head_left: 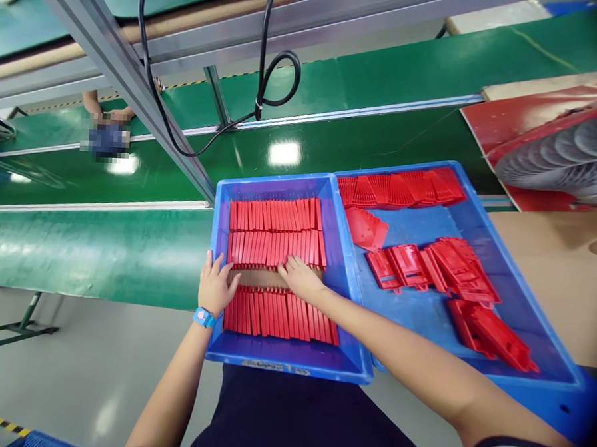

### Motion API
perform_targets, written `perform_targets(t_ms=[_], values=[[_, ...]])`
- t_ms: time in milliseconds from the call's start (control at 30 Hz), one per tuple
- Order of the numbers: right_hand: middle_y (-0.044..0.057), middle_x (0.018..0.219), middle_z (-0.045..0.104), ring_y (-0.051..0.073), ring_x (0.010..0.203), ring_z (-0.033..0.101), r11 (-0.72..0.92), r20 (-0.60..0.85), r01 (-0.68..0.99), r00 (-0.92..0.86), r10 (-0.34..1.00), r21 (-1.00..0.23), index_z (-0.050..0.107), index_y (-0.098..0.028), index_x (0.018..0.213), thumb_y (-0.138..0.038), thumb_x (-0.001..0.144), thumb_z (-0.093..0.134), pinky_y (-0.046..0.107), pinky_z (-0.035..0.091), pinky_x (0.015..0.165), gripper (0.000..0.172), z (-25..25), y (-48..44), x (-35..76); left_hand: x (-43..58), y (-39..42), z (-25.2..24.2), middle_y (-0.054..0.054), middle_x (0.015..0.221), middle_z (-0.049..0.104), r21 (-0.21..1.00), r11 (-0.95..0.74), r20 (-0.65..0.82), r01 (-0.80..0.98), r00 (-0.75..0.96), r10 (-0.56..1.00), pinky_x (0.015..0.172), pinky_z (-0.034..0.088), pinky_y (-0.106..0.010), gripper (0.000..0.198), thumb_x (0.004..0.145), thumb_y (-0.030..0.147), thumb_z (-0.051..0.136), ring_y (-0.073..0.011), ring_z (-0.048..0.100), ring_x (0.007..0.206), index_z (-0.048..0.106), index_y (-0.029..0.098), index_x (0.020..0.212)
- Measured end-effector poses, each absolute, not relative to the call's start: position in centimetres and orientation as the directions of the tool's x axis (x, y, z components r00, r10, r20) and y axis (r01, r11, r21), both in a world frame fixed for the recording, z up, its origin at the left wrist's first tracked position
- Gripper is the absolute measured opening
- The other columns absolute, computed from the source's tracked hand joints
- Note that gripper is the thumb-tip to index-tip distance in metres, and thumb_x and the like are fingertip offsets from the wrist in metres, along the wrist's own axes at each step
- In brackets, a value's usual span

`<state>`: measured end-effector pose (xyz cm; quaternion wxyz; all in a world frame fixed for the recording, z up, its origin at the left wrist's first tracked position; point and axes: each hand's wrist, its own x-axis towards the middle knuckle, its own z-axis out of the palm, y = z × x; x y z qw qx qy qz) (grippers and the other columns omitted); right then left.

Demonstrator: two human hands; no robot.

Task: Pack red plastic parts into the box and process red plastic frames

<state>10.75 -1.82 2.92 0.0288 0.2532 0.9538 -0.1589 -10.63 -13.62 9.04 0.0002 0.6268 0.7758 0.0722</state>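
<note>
A blue tray (pixel 222 209) rests on my lap, packed with three neat rows of flat red plastic parts (pixel 273 232). My left hand (pixel 216 287) rests on the tray's left rim with its fingers spread, holding nothing. My right hand (pixel 300 277) lies palm down inside the tray, fingers pressing on the near edge of the middle row, beside a gap where brown cardboard (pixel 258 278) shows. A second blue tray (pixel 483 226) to the right holds loosely piled red parts (pixel 441 264).
A green conveyor belt (pixel 101 253) runs across behind the trays, under a metal frame (pixel 116 67) with black cables (pixel 266 82). Another person's hands (pixel 108 117) work at the far side. A red fan housing (pixel 557 150) lies on a table at right.
</note>
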Motion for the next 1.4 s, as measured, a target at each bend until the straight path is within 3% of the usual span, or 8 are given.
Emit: perform_targets(t_ms=[100, 300, 533, 867, 1067, 1200, 1300, 1400], values=[[0.02, 0.114, 0.059, 0.027, 0.121, 0.042, 0.824, -0.131, 0.495, -0.868, 0.478, -0.277, 0.048, -0.001, 0.125, -0.004, 0.078, 0.039, 0.046, 0.02, 0.107, 0.048, 2.9, -1.7, 10.6, -10.7, -13.6, 9.1, -0.012, 0.129, 0.051, 0.114, 0.206, 0.086, 0.972, -0.216, 0.973, 0.097, 0.04, -0.051, 0.033, 0.084, 0.038, 0.049, -0.0364, 0.023, 0.134, 0.062, 0.017, 0.106], [0.024, 0.119, 0.054, 0.031, 0.124, 0.037, 0.828, -0.127, 0.494, -0.869, 0.477, -0.267, 0.049, 0.004, 0.123, -0.003, 0.078, 0.034, 0.049, 0.015, 0.109, 0.048, 2.6, -1.7, 10.7, -10.7, -13.6, 9.1, -0.012, 0.129, 0.051, 0.123, 0.211, 0.075, 0.97, -0.222, 0.972, 0.098, 0.039, -0.05, 0.034, 0.084, 0.038, 0.048, -0.0353, 0.021, 0.134, 0.062, 0.018, 0.108], [0.013, 0.139, 0.038, 0.027, 0.132, 0.025, 0.886, -0.124, 0.372, -0.928, 0.352, -0.278, 0.06, -0.005, 0.112, -0.003, 0.071, 0.04, 0.045, 0.013, 0.111, 0.046, 2.3, -1.1, 10.4, -10.7, -13.6, 9.0, -0.012, 0.128, 0.052, 0.131, 0.216, 0.074, 0.968, -0.227, 0.971, 0.099, 0.038, -0.05, 0.034, 0.084, 0.038, 0.048, -0.0343, 0.02, 0.135, 0.062, 0.017, 0.107], [0.019, 0.115, 0.058, 0.024, 0.113, 0.049, 0.949, -0.121, 0.23, -0.971, 0.207, -0.216, 0.061, -0.005, 0.103, -0.008, 0.081, 0.042, 0.041, 0.031, 0.102, 0.03, 2.4, 0.5, 9.1, -10.8, -13.5, 8.9, -0.012, 0.128, 0.052, 0.143, 0.216, 0.081, 0.966, -0.229, 0.97, 0.099, 0.038, -0.05, 0.033, 0.084, 0.037, 0.048, -0.0349, 0.021, 0.135, 0.062, 0.017, 0.107], [0.019, 0.106, 0.059, 0.026, 0.107, 0.051, 0.965, -0.083, 0.226, -0.973, 0.216, -0.136, 0.045, -0.004, 0.127, -0.011, 0.083, 0.041, 0.048, 0.022, 0.106, 0.044, 2.7, -0.2, 8.1, -10.7, -13.5, 8.9, -0.013, 0.128, 0.052, 0.147, 0.215, 0.081, 0.966, -0.228, 0.97, 0.1, 0.037, -0.048, 0.033, 0.085, 0.037, 0.048, -0.0346, 0.02, 0.135, 0.063, 0.016, 0.106], [0.018, 0.107, 0.058, 0.029, 0.109, 0.05, 0.966, -0.073, 0.24, -0.97, 0.233, -0.094, 0.045, -0.002, 0.126, -0.012, 0.082, 0.042, 0.051, 0.014, 0.108, 0.046, 2.2, -0.5, 8.1, -10.7, -13.5, 9.0, -0.013, 0.127, 0.053, 0.149, 0.213, 0.074, 0.966, -0.225, 0.971, 0.1, 0.037, -0.048, 0.033, 0.084, 0.036, 0.049, -0.0346, 0.019, 0.135, 0.063, 0.016, 0.106], [0.02, 0.117, 0.054, 0.032, 0.117, 0.044, 0.97, -0.054, 0.234, -0.972, 0.23, -0.072, 0.047, -0.002, 0.125, -0.014, 0.082, 0.043, 0.054, 0.011, 0.108, 0.045, 2.0, -0.5, 8.2, -10.7, -13.4, 9.1, -0.013, 0.126, 0.054, 0.149, 0.21, 0.074, 0.966, -0.223, 0.972, 0.101, 0.036, -0.048, 0.032, 0.084, 0.036, 0.05, -0.0345, 0.018, 0.136, 0.063, 0.016, 0.105], [0.017, 0.138, 0.038, 0.033, 0.13, 0.027, 0.982, -0.038, 0.178, -0.984, 0.175, -0.067, 0.055, -0.008, 0.118, -0.019, 0.081, 0.048, 0.053, 0.008, 0.109, 0.039, 1.6, -0.3, 7.8, -10.7, -13.4, 9.1, -0.013, 0.126, 0.054, 0.15, 0.208, 0.075, 0.967, -0.221, 0.972, 0.101, 0.036, -0.048, 0.032, 0.084, 0.036, 0.05, -0.0346, 0.018, 0.136, 0.063, 0.015, 0.105]])
